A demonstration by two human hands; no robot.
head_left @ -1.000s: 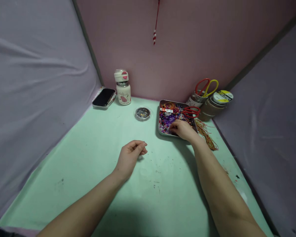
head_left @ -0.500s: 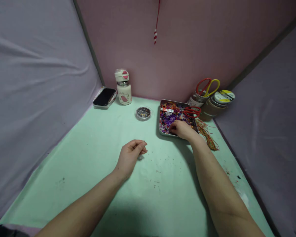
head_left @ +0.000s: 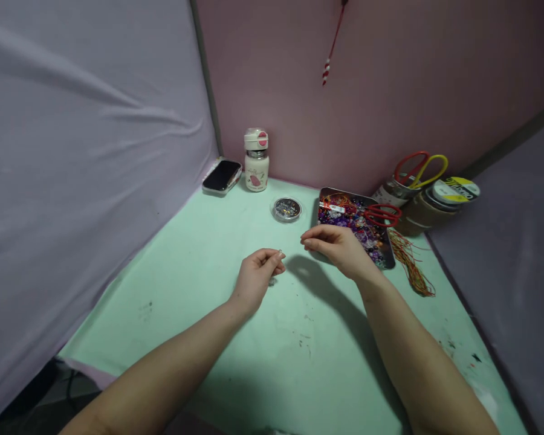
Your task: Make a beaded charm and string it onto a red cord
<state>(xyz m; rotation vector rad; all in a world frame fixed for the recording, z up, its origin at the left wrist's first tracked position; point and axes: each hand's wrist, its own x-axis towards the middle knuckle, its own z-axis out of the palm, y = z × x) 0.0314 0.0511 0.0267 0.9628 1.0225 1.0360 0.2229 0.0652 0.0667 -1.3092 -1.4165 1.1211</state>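
Observation:
My left hand (head_left: 259, 275) is closed in a pinch above the green tabletop, a tiny shiny thing at its thumb and fingertips, too small to name. To its right, my right hand (head_left: 338, 246) hovers by the front left edge of a metal tray (head_left: 391, 264), thumb and fingers pressed together. Whatever they hold, if anything, does not show. The tray is full of purple, orange, dark and clear beads (head_left: 362, 232), partly behind my right hand. Red-handled scissors (head_left: 383, 215) lie across the beads. The hands are apart from each other.
A small round clear case (head_left: 287, 209) lies beyond my hands. Behind stand a white bottle (head_left: 256, 163) and a phone (head_left: 223, 176). At right are a jar with red and yellow scissor handles (head_left: 419, 170), a lidded jar (head_left: 435, 205) and coloured cords (head_left: 412, 266). A red-and-white cord (head_left: 327, 69) hangs behind.
My right hand has come up out of the bead tray and moved left towards my left hand, which keeps its pinch. The view has turned left, shifting everything rightward.

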